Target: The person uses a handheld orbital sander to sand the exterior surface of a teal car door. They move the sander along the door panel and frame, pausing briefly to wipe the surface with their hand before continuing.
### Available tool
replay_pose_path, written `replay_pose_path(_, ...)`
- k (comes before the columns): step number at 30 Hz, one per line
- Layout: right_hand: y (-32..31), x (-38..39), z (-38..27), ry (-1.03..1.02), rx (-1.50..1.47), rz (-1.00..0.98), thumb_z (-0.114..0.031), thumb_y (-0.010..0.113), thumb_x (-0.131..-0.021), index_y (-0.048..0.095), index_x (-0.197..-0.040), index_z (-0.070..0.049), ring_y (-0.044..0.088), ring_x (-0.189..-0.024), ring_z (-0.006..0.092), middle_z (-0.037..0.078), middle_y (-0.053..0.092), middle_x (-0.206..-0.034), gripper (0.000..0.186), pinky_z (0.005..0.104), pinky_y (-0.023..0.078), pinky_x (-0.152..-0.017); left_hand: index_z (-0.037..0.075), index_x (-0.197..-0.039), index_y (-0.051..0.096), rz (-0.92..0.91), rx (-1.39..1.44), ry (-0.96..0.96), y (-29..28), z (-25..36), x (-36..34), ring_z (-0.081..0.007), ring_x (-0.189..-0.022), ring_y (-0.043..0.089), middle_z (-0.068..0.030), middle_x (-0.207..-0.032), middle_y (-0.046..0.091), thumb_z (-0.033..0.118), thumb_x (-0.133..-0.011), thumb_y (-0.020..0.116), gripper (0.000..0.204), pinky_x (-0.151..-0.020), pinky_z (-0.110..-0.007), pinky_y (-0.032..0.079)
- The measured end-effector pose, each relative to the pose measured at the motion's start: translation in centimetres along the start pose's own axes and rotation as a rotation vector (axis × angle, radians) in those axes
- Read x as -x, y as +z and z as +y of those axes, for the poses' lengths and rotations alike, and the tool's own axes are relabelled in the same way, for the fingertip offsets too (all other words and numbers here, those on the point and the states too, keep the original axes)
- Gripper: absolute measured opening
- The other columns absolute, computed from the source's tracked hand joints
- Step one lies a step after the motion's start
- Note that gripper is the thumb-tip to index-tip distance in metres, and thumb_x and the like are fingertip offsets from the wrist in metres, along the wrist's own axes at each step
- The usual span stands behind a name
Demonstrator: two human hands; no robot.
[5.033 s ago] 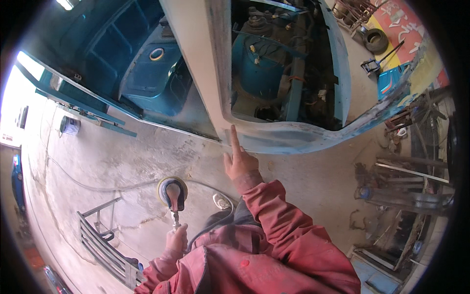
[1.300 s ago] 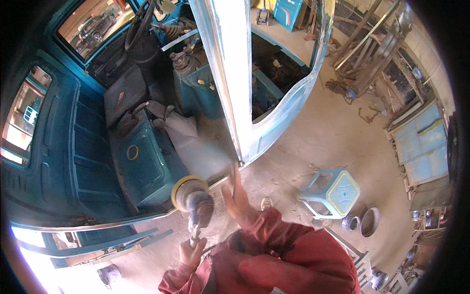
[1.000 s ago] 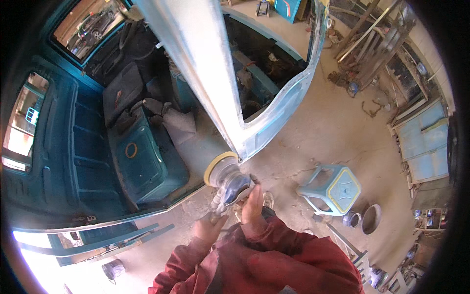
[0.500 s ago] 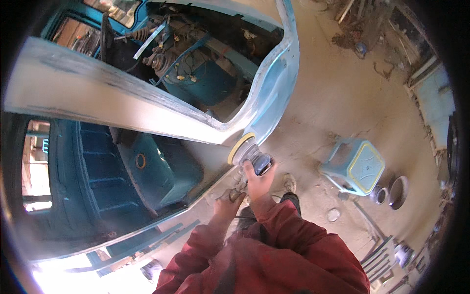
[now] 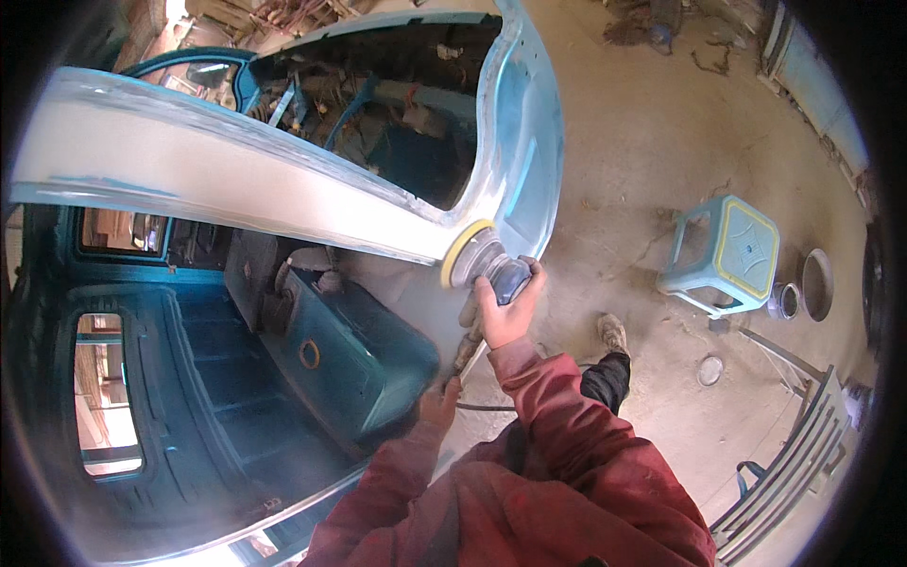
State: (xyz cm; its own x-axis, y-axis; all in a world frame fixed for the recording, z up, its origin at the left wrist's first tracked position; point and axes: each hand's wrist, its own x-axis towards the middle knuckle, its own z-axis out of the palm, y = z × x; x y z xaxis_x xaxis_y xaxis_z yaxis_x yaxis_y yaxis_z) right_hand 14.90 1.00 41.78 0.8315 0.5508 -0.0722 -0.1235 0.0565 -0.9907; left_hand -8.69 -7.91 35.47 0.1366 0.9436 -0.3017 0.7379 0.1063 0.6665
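Observation:
My right hand [image 5: 508, 317] is closed round the dark body of a round orbital sander [image 5: 493, 266]. The sander's yellow-edged pad stands on edge against the lower end of the cream-coloured pillar [image 5: 312, 203] of a blue vehicle cab. From the sander a dusty hose [image 5: 470, 348] runs down toward my left hand [image 5: 438, 404]. That hand appears closed round the hose's lower part, its fingers partly hidden. A thin black line comes out to the right beside it.
Inside the cab is a blue boxy hump [image 5: 364, 345]. A curved blue panel [image 5: 529, 161] borders the window opening. To the right stand a light-blue plastic stool [image 5: 746, 250], a round pan [image 5: 817, 283] and a slatted metal frame [image 5: 789, 472] on the dusty floor.
The sander has shifted slightly upward along the pillar's end. My left hand is lower, farther from the sander. The view has turned, showing more of the cab's interior.

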Motion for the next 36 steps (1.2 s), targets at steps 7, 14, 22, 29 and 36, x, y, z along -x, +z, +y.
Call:
replay_pose_path(7, 0.5, -0.7, -6.6, -0.054, -0.073, -0.130, -0.025, 0.087, -0.069, 0.043, -0.135, 0.001, 0.059, -0.111, 0.0361, 0.023, 0.056, -0.122, 0.083, 0.0418, 0.047, -0.098, -0.002, -0.101, 0.068, -0.167, 0.162, -0.082, -1.7, 2.3, -0.5, -0.0252, -0.084, 0.065, -0.0126, -0.089, 0.071, 0.038, -0.102, 0.053, 0.043, -0.080, -0.037, 0.049)
replay_pose_path(14, 0.4, -1.3, -7.4, -0.153, -0.020, -0.134, -0.021, 0.086, -0.071, 0.042, -0.133, -0.002, 0.057, -0.106, 0.0257, 0.015, 0.055, -0.117, 0.079, 0.0377, 0.046, -0.096, 0.000, -0.093, 0.066, -0.231, 0.046, -0.032, -1.3, 2.3, -0.3, -0.0188, -0.079, 0.062, -0.0073, -0.085, 0.067, 0.034, -0.102, 0.054, 0.037, -0.073, -0.037, 0.048)
replay_pose_path(22, 0.9, -0.8, -10.9, -0.271, -0.040, -0.130, -0.019, 0.088, -0.067, 0.049, -0.126, 0.001, 0.058, -0.108, 0.0333, 0.018, 0.056, -0.112, 0.073, 0.0409, 0.046, -0.095, 0.002, -0.085, 0.062, -0.165, 0.366, 0.001, -2.2, 5.7, 0.7, -0.0154, -0.074, 0.056, -0.0033, -0.077, 0.058, 0.029, -0.104, 0.052, 0.035, -0.069, -0.031, 0.045)
replay_pose_path(29, 1.0, -2.0, -12.5, -0.259, -0.081, -0.144, -0.020, 0.088, -0.068, 0.050, -0.125, 0.003, 0.059, -0.104, 0.0331, 0.019, 0.056, -0.112, 0.073, 0.0406, 0.047, -0.094, 0.005, -0.079, 0.059, -0.195, 0.141, -0.026, -2.2, 5.8, 0.1, -0.0156, -0.070, 0.052, -0.0011, -0.070, 0.054, 0.027, -0.104, 0.050, 0.035, -0.068, -0.031, 0.042)
replay_pose_path(36, 1.9, -0.8, -15.0, -0.388, -0.057, -0.111, -0.017, 0.088, -0.064, 0.053, -0.124, 0.001, 0.058, -0.105, 0.0354, 0.018, 0.057, -0.113, 0.071, 0.0414, 0.047, -0.093, 0.003, -0.076, 0.058, -0.249, 0.072, -0.117, -3.9, 7.9, 0.2, -0.0174, -0.070, 0.052, -0.0037, -0.069, 0.054, 0.037, -0.105, 0.040, 0.048, -0.067, -0.037, 0.039)
